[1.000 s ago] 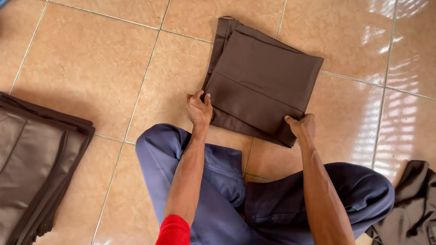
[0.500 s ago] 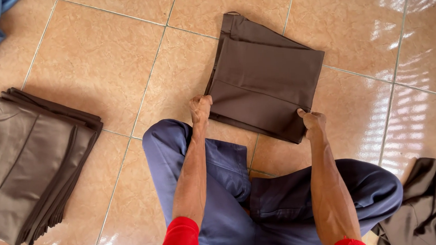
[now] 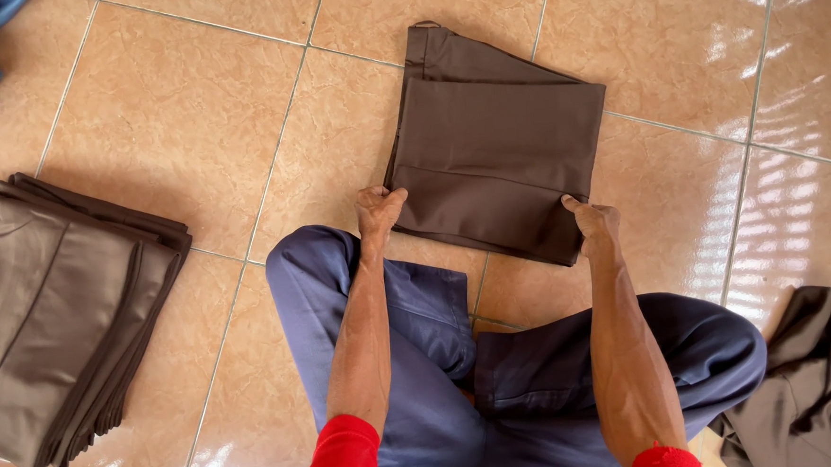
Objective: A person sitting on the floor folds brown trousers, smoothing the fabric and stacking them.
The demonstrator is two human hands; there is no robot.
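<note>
Brown folded trousers (image 3: 501, 153) flat on tiled floor (image 3: 172, 114), ahead of crossed legs. Left hand (image 3: 378, 210) pinching near-left corner, right hand (image 3: 593, 222) gripping near-right corner, fingers apparently curled under edge. Stack of folded brown garments (image 3: 55, 314) well left; crumpled brown cloth (image 3: 812, 383) right.

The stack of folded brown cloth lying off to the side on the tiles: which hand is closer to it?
Left. The left hand grips the folded brown garment's near-left corner, on the side toward the stack of folded brown cloth; the right hand holds the far corner.
</note>
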